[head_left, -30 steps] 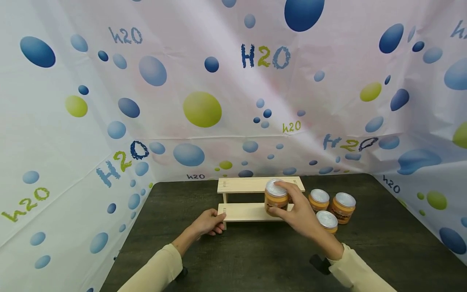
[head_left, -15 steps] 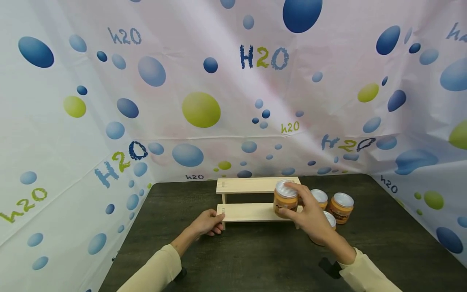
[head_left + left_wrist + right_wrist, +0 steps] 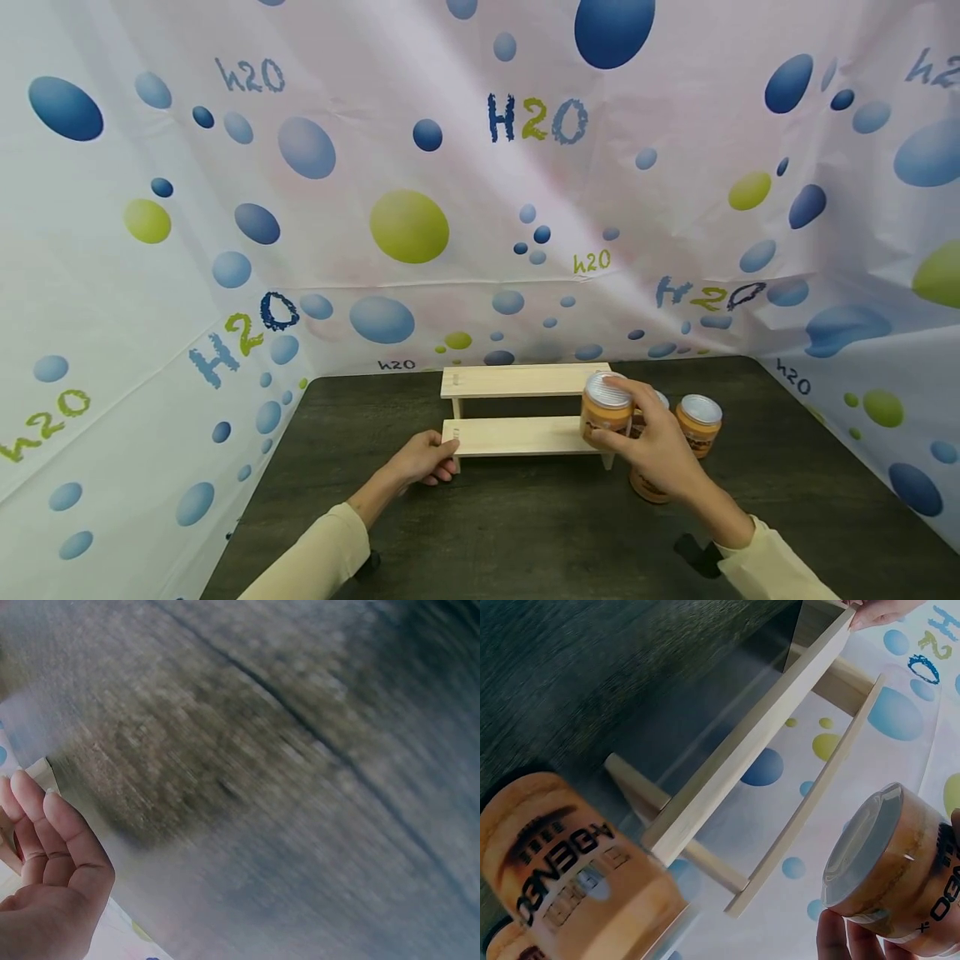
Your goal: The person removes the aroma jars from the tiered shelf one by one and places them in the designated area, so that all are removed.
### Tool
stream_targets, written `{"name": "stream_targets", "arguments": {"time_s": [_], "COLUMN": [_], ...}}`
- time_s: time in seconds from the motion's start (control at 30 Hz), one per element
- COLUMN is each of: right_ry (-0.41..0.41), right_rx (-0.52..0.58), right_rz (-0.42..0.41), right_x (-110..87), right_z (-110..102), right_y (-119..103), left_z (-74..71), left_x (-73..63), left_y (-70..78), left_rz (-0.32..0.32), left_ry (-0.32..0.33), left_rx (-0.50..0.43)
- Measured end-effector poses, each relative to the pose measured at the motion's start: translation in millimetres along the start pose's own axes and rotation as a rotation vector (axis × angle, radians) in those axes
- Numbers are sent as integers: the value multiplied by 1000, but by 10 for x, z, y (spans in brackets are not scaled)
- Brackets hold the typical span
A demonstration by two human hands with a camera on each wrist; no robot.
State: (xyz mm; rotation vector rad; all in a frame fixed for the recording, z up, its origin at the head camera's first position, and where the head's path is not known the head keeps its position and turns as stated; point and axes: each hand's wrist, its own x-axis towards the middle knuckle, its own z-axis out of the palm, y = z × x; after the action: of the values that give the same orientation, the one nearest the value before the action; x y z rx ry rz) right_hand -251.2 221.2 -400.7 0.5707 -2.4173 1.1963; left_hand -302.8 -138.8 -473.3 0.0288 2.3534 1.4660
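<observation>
A two-tier wooden shelf rack (image 3: 517,435) stands on the dark table. My left hand (image 3: 422,457) pinches the left end of its lower board, thumb on top and fingers below the edge. In the left wrist view, the fingers (image 3: 69,821) show at the left, beside pale wood. My right hand (image 3: 660,446) holds an orange jar (image 3: 604,408) with a silver lid upright, at the right end of the lower board. The right wrist view shows this held jar (image 3: 885,862) at lower right, fingers around its side.
Right of the rack stand more such jars: one (image 3: 701,423) in plain sight, others partly behind my right hand, including one low jar (image 3: 647,485). A white sheet (image 3: 480,192) with printed dots encloses the table (image 3: 525,533) at back and sides.
My right hand has carried the jar rightward along the lower board to its right end, covering more of the jars behind. The left hand keeps its grip; the head view has shifted slightly.
</observation>
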Motion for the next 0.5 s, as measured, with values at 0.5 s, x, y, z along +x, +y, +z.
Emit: {"name": "stream_targets", "arguments": {"time_s": [0.5], "right_ry": [37], "right_rx": [-44], "right_rz": [32], "right_x": [-94], "right_z": [-118], "right_y": [76], "left_z": [28], "left_x": [-46], "left_y": [62], "left_rz": [-14], "left_ry": [23], "left_rx": [12]}}
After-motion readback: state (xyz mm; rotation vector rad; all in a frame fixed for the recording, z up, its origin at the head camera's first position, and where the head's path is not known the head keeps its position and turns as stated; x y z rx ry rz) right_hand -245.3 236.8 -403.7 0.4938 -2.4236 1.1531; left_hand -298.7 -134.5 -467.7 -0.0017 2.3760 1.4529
